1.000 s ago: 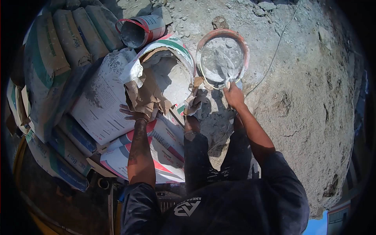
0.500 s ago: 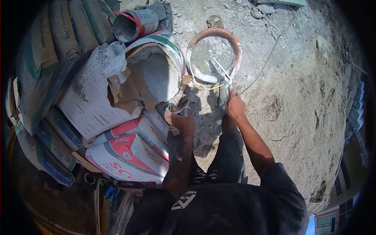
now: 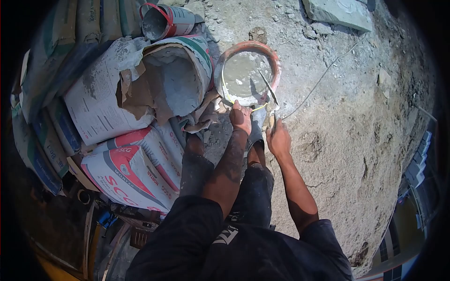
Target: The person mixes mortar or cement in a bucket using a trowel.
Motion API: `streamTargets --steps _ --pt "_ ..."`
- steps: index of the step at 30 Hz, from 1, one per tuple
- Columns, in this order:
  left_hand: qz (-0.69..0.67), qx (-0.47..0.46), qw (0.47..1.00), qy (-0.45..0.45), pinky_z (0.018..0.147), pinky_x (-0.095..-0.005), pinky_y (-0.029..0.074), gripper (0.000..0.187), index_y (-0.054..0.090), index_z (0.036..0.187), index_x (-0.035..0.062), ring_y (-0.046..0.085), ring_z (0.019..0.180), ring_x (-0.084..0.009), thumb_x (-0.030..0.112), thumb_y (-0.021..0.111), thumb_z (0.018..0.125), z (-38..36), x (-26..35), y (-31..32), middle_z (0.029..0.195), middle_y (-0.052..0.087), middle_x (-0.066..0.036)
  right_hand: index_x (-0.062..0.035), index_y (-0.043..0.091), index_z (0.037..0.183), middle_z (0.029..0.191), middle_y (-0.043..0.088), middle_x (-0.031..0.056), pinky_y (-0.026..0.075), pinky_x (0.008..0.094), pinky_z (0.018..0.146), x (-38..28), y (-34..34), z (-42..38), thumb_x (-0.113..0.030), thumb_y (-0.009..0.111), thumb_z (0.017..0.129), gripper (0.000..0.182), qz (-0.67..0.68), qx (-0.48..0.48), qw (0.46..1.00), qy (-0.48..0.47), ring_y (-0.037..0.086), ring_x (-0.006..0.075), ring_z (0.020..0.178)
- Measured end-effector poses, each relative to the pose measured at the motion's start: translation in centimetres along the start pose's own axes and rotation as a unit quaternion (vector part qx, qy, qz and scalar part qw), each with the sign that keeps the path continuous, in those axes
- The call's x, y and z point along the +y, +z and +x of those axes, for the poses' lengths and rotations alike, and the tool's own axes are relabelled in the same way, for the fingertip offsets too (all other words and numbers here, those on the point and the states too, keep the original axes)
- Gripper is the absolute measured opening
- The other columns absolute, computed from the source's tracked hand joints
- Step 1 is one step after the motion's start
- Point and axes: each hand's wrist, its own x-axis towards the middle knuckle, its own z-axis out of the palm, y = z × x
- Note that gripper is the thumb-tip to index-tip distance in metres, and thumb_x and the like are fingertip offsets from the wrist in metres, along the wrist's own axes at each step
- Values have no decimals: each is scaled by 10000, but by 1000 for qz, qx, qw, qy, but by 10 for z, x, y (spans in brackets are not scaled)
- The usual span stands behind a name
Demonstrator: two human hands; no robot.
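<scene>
A reddish bucket [image 3: 277, 70] of wet grey mortar [image 3: 243, 70] stands on the ground ahead of me, its rim caked with mix. My left hand [image 3: 240, 118] is at the near rim, fingers closed by the yellow bail handle [image 3: 259, 108]. Gripped by its handle in my right hand [image 3: 279, 139] is a trowel [image 3: 270, 89]; its narrow-looking blade reaches over the right side of the bucket. Left of the bucket lies a torn-open paper bag [image 3: 105, 93], with pale grey powder [image 3: 180, 89] inside its mouth.
Printed mortar bags [image 3: 129, 173] lie to the left below the torn one, and more stacked bags [image 3: 86, 23] stand behind it. A tipped pail [image 3: 180, 21] with a red handle rests beyond. A concrete slab [image 3: 340, 14] and a thin cable [image 3: 323, 72] lie on the rough ground.
My left hand has moved right and forward from beside the torn bag to the bucket's near rim. The trowel has turned in my right hand, its blade now edge-on. The view has shifted slightly.
</scene>
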Motion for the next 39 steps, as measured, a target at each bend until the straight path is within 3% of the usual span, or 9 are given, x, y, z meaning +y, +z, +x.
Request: streamTargets --steps 8,15,17,18,20,24,25,27,39 --pt "66 64 996 19 557 -311 399 120 417 796 100 391 488 -119 190 435 875 -25 -6 -36 551 348 11 36 356 1183 986 492 288 424 452 737 7 7 -4 -197 510 763 504 15 -20 1000 9 521 416 859" --pt "141 106 983 54 540 -293 409 143 407 834 89 380 494 -104 217 462 865 -11 10 18 570 351 8 71 383 1149 937 517 274 408 434 759 9 14 0 -177 523 754 487 39 -2 999 13 509 405 864" --pt "77 -41 995 50 554 -296 426 196 396 853 54 416 512 -106 224 493 840 7 7 29 625 407 -23 77 383 1145 925 520 275 408 435 759 10 13 4 -173 526 752 487 43 13 999 7 511 405 860" --pt "75 -46 995 53 554 -296 426 196 396 853 54 416 512 -106 224 493 840 13 4 46 625 407 -23 74 369 1158 947 514 275 412 437 760 11 11 7 -179 520 754 501 45 13 999 14 513 402 871" --pt "294 -3 953 80 610 -320 432 280 394 871 9 477 614 -156 211 560 771 -8 6 114 741 458 -83 70 354 1171 969 508 275 416 438 761 18 8 8 -186 515 756 514 45 14 999 21 516 399 881" --pt "431 16 898 88 711 -350 400 427 394 919 -41 487 839 -262 179 631 640 19 -25 126 876 466 -166 89 368 1155 958 515 278 409 439 769 25 5 22 -171 523 747 508 82 34 996 2 512 398 885" --pt "436 21 895 88 711 -350 400 427 394 919 -41 487 839 -262 179 631 640 18 -27 124 876 466 -166 91 373 1151 957 516 278 408 439 769 26 6 19 -168 525 745 506 92 28 995 12 512 398 885" --pt "506 -7 846 167 507 -292 403 370 386 922 -4 477 653 -167 116 617 658 12 -34 116 766 454 -107 88 377 1151 953 515 278 408 441 761 35 12 15 -173 528 743 507 92 16 995 17 511 401 878" --pt "618 -70 760 189 604 -343 401 270 415 828 6 490 676 -225 121 596 665 -30 -27 58 722 473 -110 56 369 1156 902 529 273 412 447 744 38 31 6 -153 548 730 507 115 -6 993 -2 514 414 847"
